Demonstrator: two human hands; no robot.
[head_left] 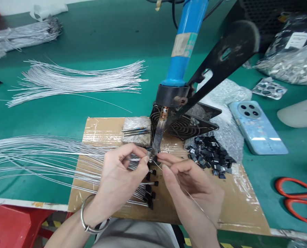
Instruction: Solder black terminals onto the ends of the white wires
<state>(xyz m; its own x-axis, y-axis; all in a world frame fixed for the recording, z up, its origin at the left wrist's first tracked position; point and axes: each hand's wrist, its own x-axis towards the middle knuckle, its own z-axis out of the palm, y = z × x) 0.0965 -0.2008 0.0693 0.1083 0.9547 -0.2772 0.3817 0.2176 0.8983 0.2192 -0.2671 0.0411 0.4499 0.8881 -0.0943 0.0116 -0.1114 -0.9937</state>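
My left hand (122,181) pinches the end of a thin white wire (136,159) between thumb and forefinger, just left of the iron's tip. A soldering iron (179,65) with a blue handle is fixed in a black metal bracket (220,62), its tip pointing down. My right hand (195,186) pinches a thin strand of solder wire (195,200), whose end meets the tip area close to my left fingertips. The exact joint is too small to make out. Below my left fingers lie several white wires with black end pieces (150,195).
A cardboard sheet (236,210) covers the bench front. Small black parts (210,153) are piled right of a fan (187,124). A phone (259,127) and red-handled scissors (295,199) lie to the right. A bundle of white wires (83,79) lies at the back left.
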